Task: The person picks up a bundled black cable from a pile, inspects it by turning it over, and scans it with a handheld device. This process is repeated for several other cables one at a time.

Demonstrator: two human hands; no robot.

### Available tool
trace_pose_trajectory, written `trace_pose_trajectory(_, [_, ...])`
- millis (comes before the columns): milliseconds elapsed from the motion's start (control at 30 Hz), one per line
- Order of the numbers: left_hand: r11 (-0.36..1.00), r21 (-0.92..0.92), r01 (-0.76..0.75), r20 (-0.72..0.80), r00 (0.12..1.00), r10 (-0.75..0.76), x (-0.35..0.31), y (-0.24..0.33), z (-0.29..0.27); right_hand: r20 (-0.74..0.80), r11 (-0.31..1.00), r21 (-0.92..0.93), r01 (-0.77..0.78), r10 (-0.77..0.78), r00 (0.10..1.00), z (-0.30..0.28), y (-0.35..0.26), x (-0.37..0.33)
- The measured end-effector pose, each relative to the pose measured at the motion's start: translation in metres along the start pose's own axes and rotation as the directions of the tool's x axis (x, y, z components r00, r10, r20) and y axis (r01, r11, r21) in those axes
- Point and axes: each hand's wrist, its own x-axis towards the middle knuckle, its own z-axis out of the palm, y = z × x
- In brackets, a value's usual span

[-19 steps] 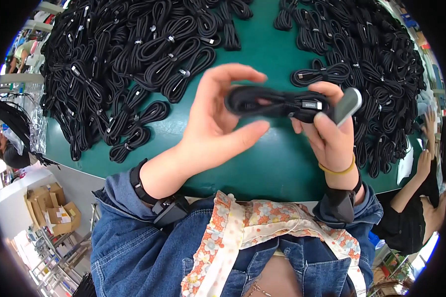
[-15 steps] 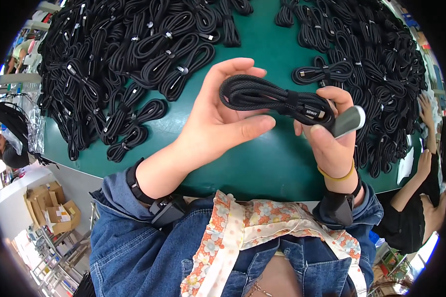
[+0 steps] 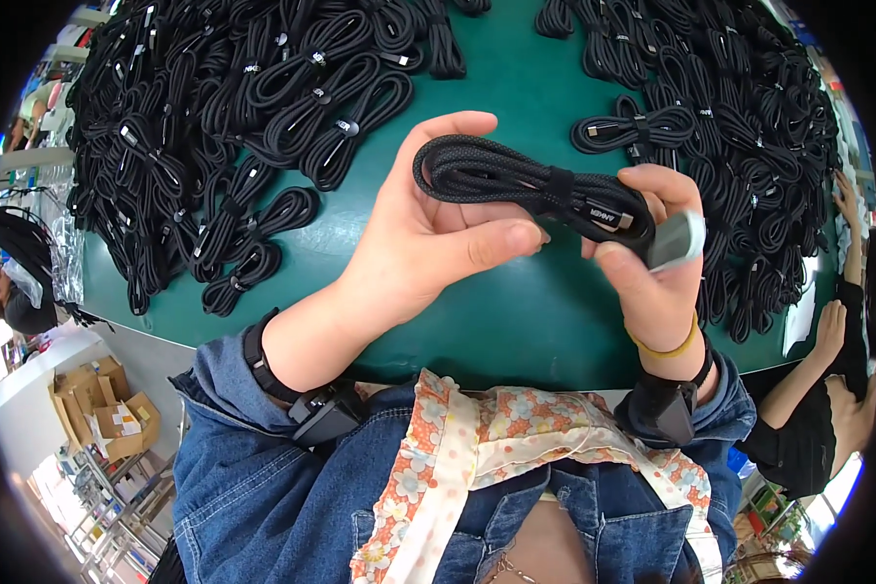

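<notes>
A coiled black braided cable point(image 3: 516, 185), bound by a strap near its right end, is held level above the green table point(image 3: 526, 88). My left hand point(image 3: 423, 243) cups its left loop from below, thumb pointing right beneath the coil. My right hand point(image 3: 647, 263) pinches the strapped right end, and a small grey block point(image 3: 676, 238) sticks out between its fingers.
Big heaps of bundled black cables cover the table at the left point(image 3: 224, 127) and the right point(image 3: 740, 146). Another person's arm point(image 3: 827, 341) rests at the right edge. Cardboard boxes point(image 3: 102, 414) stand on the floor at the lower left.
The coil has turned from nearly edge-on to showing its looped side, and both hands have lifted it slightly toward the camera. The grips look the same.
</notes>
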Motion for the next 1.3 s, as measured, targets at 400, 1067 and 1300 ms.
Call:
trace_pose_trajectory(400, [0.815, 0.384, -0.433, 0.293, 0.895, 0.337, 0.003, 0.005, -0.01, 0.021, 0.979, 0.048, -0.196, 0.195, 0.981, -0.006, -0.002, 0.0])
trace_pose_trajectory(1067, [0.962, 0.265, -0.058, 0.131, 0.991, 0.024, 0.004, 0.016, -0.007, -0.048, 0.956, -0.022, -0.293, 0.292, 0.955, 0.004, -0.012, 0.001])
trace_pose_trajectory(1300, [0.356, 0.901, -0.246, 0.268, 0.963, -0.013, 0.007, 0.068, -0.041, 0.163, 0.69, -0.279, -0.668, 0.72, 0.675, -0.003, -0.006, 0.008])
